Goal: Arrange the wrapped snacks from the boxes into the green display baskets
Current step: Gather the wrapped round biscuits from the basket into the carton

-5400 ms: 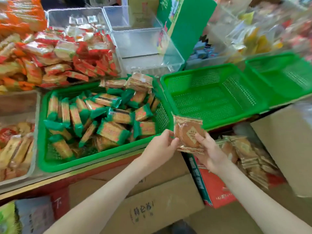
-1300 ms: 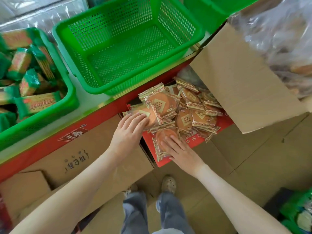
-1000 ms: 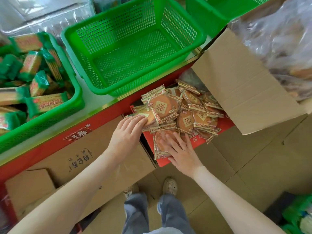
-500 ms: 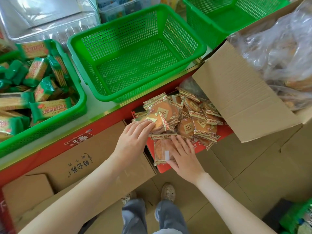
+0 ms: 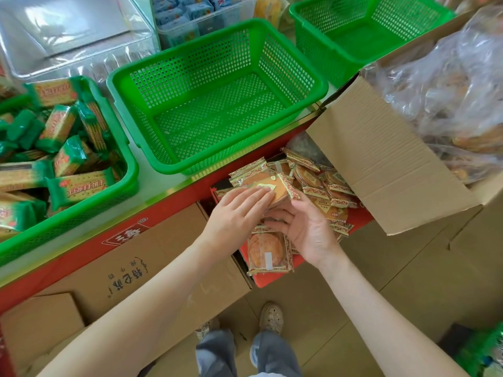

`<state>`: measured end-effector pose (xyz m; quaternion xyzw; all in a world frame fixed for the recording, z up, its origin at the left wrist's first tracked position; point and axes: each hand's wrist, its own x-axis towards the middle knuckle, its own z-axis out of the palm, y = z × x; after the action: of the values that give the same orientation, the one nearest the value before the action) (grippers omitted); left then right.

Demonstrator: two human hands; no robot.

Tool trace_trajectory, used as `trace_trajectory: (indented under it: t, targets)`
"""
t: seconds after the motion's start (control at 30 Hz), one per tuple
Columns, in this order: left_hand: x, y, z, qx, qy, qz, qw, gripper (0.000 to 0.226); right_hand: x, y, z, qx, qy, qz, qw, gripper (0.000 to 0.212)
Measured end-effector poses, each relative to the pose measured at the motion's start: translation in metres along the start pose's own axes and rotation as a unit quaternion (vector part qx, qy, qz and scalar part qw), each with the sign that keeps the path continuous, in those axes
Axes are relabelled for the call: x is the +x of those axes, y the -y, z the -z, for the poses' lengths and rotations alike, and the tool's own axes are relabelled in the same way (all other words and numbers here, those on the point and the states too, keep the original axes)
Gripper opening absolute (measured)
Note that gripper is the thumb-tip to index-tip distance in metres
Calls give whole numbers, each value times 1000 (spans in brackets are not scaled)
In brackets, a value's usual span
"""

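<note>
Green lattice basket (image 5: pixel 283 66), orange snacks (image 5: pixel 313 176).
Snack wrappers edged gold with red speckles; box (image 5: pixel 275 278) red; biscuit packs (image 5: pixel 79 186) green.

On my feed the worktop (image 5: pixel 148 170) runs slantwise across the upper half of the view. It has a pale top, a yellowish trim strip (image 5: pixel 171 190) along the front edge and a red front panel (image 5: pixel 168 208) below that. Clear tubs (image 5: pixel 73 36) stand along its back, and white glare lies on the biggest one, so the light here is bright. The floor (image 5: pixel 408 281) beneath the camera is tan with thin dark seams; I cannot tell whether it is tile or flat card. In the lower right corner I make out something green (image 5: pixel 484 352), too blurred to name.
</note>
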<state>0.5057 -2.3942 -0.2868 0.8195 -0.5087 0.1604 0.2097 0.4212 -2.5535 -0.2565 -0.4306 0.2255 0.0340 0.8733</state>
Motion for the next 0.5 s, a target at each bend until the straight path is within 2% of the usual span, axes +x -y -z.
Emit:
trace_trajectory:
  t: [0.13,0.2,0.27,0.3,0.37,0.43,0.5]
  targets:
    - [18,-5,-12,13,66,-20,998,41,4,16,15,52,-14,-11,999,45]
    - [26,-9,-19,18,131,-42,990,47,11,21,20,-10,-58,4,998,37]
    - [30,-12,-25,37,188,-48,980,52,22,23,29,-70,-140,31,987,34]
    - [32,-13,-27,39,207,-17,977,55,27,24,33,-84,-177,44,980,34]
    - [34,-13,-29,15,229,114,967,61,38,25,47,-138,-240,63,959,38]
    - [32,-7,-32,8,241,221,945,63,51,28,65,-311,-297,49,901,44]
    - [29,1,-35,5,280,245,928,64,60,29,78,-534,-313,1,785,55]
